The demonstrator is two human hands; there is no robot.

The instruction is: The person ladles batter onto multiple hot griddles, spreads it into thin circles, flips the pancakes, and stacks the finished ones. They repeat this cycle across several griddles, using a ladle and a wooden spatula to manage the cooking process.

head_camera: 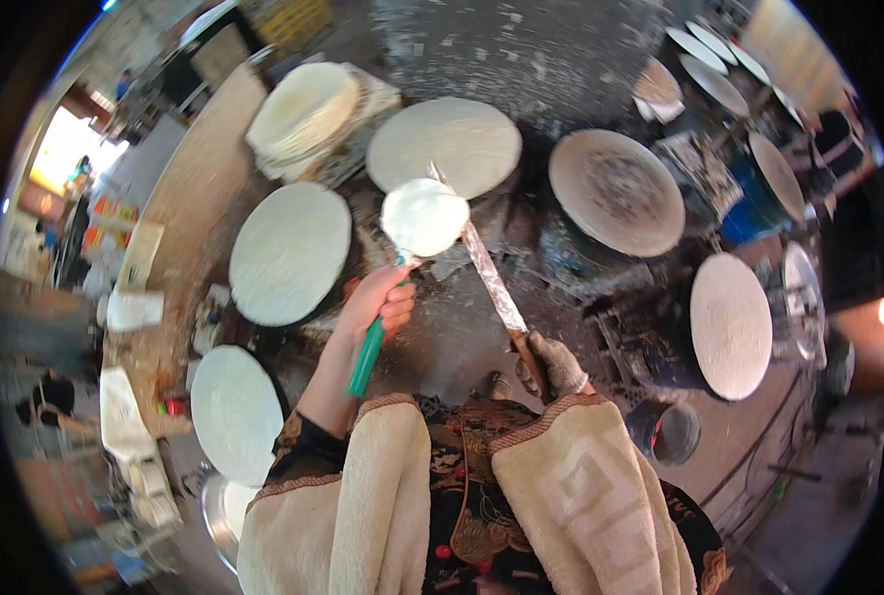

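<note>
My bare left hand (382, 301) is closed round the green handle (367, 357) of a ladle whose round bowl (425, 217) is covered in white batter. In my gloved right hand (553, 364) is the wooden handle of a long flat scraper (492, 275), its blade streaked white. The blade's far end passes beside the ladle bowl, over the lower edge of a round griddle (445, 141) coated with a pale layer. Another pale-coated griddle (291, 253) lies to the left. On the right stands a griddle (616, 190) with a dark, bare-looking middle.
A stack of thin round flatbreads (308, 119) sits at the upper left, beside a curved wooden counter (189, 193). More round griddles stand at the lower left (235, 413) and right (732, 327). A metal pot (222, 520) is at the lower left, a bucket (676, 435) at the lower right.
</note>
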